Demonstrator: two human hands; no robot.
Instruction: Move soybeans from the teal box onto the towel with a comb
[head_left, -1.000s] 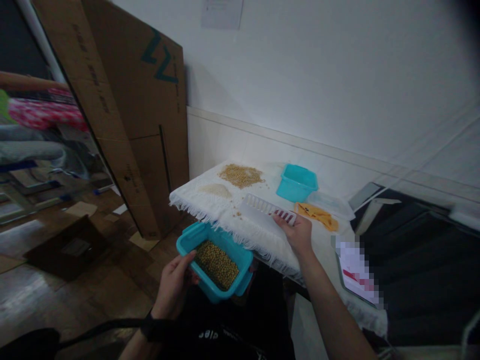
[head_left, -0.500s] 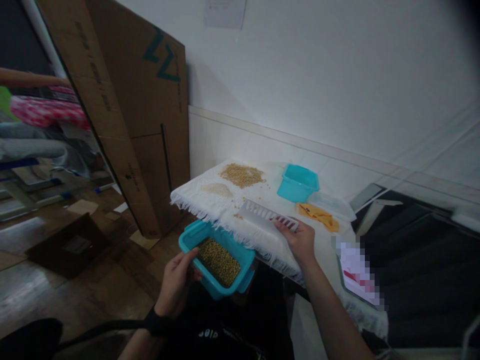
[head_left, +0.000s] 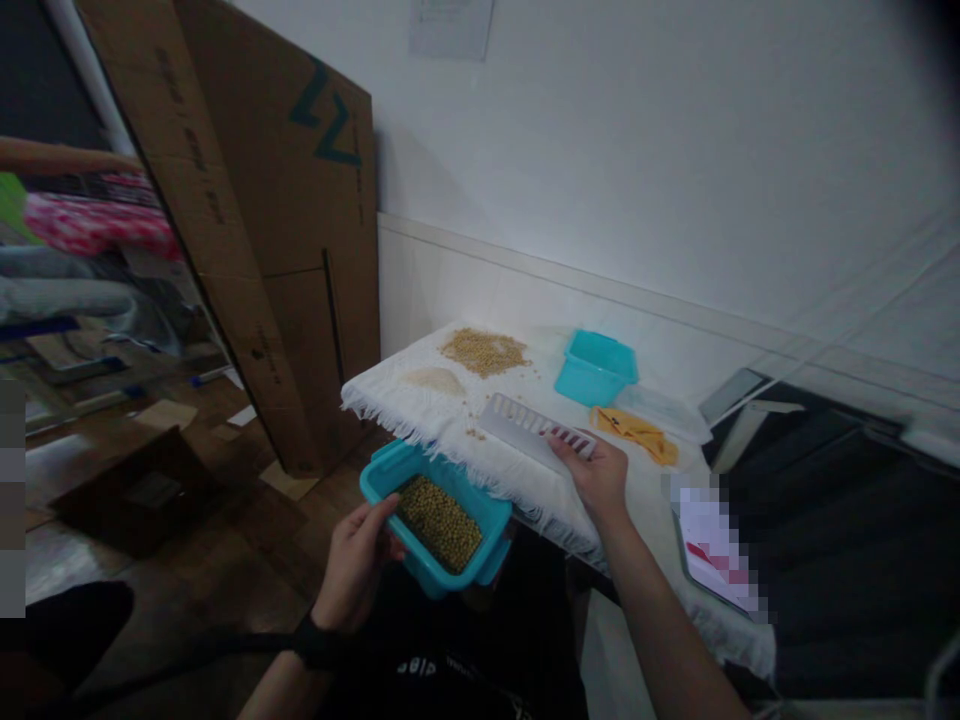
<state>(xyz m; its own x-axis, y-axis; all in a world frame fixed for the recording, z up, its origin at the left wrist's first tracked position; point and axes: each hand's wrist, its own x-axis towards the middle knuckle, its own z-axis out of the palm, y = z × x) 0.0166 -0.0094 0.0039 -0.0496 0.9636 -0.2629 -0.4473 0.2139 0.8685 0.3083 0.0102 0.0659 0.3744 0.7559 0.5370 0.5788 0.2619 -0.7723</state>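
My left hand [head_left: 358, 560] grips the near rim of a teal plastic tub [head_left: 480, 522] filled with yellowish beans [head_left: 439, 523], held just below the fringed front edge of the table. My right hand [head_left: 596, 472] is closed on one end of a flat white ribbed scraper [head_left: 525, 425] that lies on the white towel [head_left: 450, 415]. A few loose beans sit by the scraper's far end. Farther back on the towel lie a larger pile of beans [head_left: 484, 351] and a small pale heap of grain [head_left: 433, 379].
A second teal tub [head_left: 596, 367] stands at the back of the table beside a clear lid [head_left: 664, 408] and an orange cloth [head_left: 634, 430]. Large cardboard sheets [head_left: 262, 210] lean on the wall to the left. A tablet [head_left: 712, 550] lies at the right.
The tub of beans has shifted slightly up and right toward the table edge. The scraper has tilted up a little in my right hand.
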